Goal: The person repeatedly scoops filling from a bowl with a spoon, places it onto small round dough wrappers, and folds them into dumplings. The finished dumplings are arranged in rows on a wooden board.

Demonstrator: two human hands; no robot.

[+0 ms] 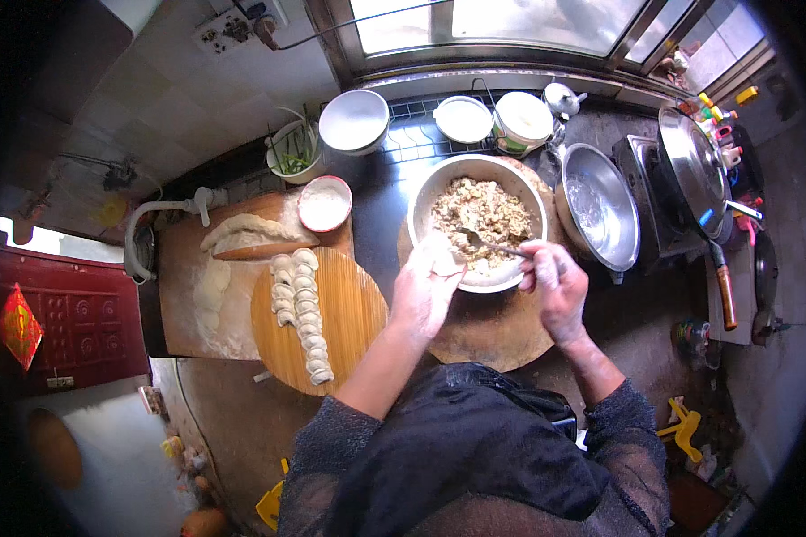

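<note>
Visibly lumpy, brownish filling [476,208]; whitish wrapper [444,258] in left fingers [415,271].

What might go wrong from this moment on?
Filling might drop off the spoon in the right hand. The dumplings lie packed together, so they may stick to one another. The round board seems to jut past the rectangular board's front edge, so a bump might tip it.
</note>
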